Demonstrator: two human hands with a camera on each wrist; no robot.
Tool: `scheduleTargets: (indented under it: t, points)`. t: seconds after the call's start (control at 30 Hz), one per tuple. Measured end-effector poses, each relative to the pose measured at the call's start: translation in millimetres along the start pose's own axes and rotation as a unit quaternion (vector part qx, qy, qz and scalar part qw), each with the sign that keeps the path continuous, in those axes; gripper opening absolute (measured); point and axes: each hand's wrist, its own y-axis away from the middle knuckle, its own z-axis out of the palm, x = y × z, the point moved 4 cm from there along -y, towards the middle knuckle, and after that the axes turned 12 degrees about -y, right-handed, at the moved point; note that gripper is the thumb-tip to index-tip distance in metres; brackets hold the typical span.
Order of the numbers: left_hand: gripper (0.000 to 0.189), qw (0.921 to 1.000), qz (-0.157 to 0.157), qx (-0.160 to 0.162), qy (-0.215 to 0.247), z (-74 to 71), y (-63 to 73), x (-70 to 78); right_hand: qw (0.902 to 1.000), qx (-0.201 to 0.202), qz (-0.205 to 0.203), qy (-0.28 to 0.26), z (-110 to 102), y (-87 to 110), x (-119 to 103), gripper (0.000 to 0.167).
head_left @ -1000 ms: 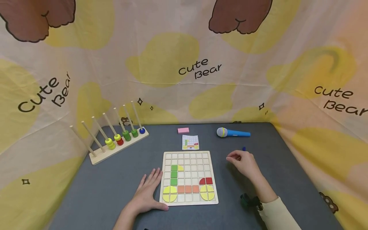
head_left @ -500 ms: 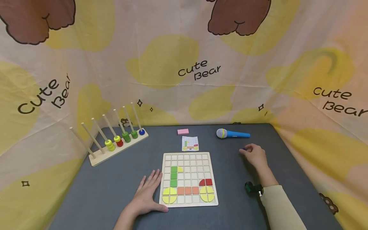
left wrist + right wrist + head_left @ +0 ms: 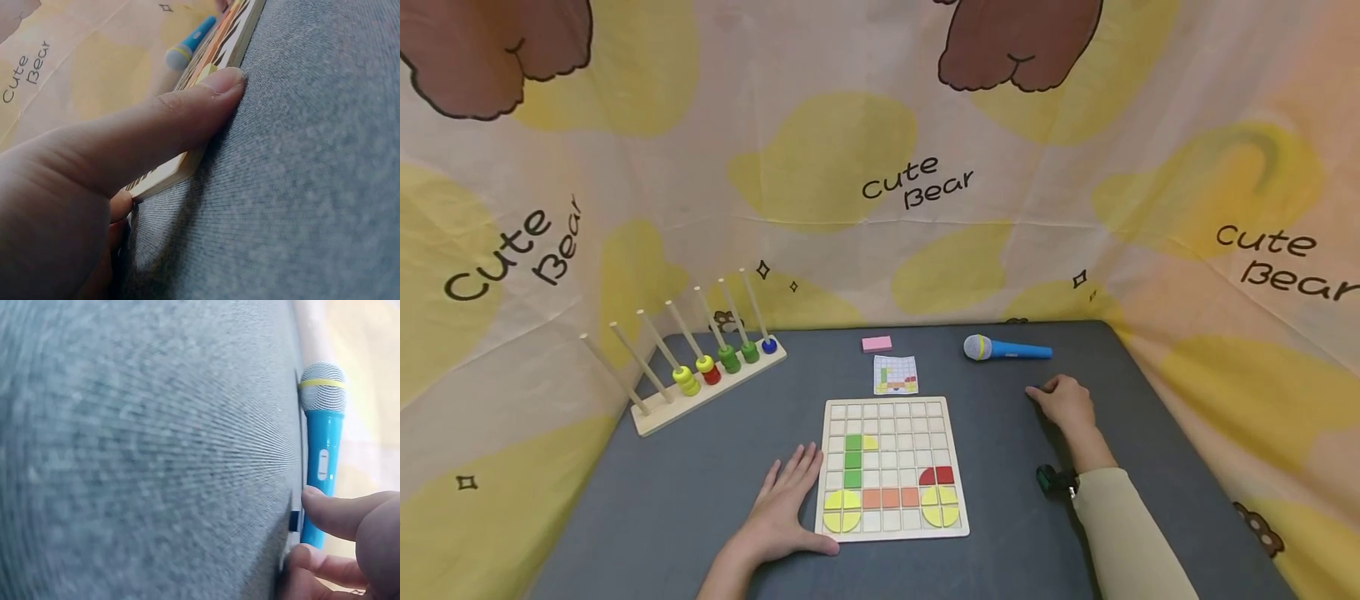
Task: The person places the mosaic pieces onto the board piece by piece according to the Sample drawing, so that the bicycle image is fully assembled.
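My left hand [image 3: 784, 510] lies with fingers spread along the left side of a wooden grid board [image 3: 892, 404]. Its thumb [image 3: 219, 84] rests against the near edge. Green, yellow, orange and red tiles fill some of the board's squares. To the right of the board, my right hand [image 3: 1070, 408] reaches down to the table, thumb and forefinger a little apart. A small dark blue piece [image 3: 294, 520] shows between those fingertips in the right wrist view; the hand hides it in the head view. Beyond it lies a blue toy microphone [image 3: 1018, 349].
A pattern card [image 3: 896, 375] and a pink block [image 3: 877, 344] lie behind the board. At the back left stands a wooden peg rack [image 3: 673, 409] with coloured beads on several pegs. A printed cloth [image 3: 820, 167] hangs around the grey table [image 3: 715, 467].
My right hand has moved right and away from me to the small blue piece, which its fingers now cover in the head view. My left hand stays at the board.
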Motion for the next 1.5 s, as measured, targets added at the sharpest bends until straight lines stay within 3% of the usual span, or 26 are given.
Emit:
scheduleTargets:
  t: [0.37, 0.73, 1.0, 1.2, 1.5]
  points:
    - [0.139, 1.0, 0.0, 0.003, -0.003, 0.8, -1.1, -1.5, 0.9997, 0.004, 0.016, 0.018, 3.8, -1.4, -4.4, 0.033]
    - [0.14, 0.9999, -0.009, 0.0, -0.007, 1.1, -0.5, -1.5, 0.999, -0.026, -0.027, 0.026, 7.6, 11.4, -15.3, 0.025]
    - [0.14, 0.9999, -0.01, -0.006, -0.002, -0.1, -0.8, 0.1, 0.9978, -0.037, -0.052, 0.021, 13.0, 11.3, -16.4, 0.031]
    - [0.14, 1.0, -0.008, -0.004, -0.003, 0.3, -0.4, -0.4, 0.9984, -0.02, -0.047, 0.022, 16.4, 11.1, -18.4, 0.032]
    - [0.141, 0.9999, -0.01, -0.007, -0.009, 2.4, -1.5, -2.8, 0.9992, -0.007, -0.038, 0.009, 22.1, 15.6, -23.7, 0.018]
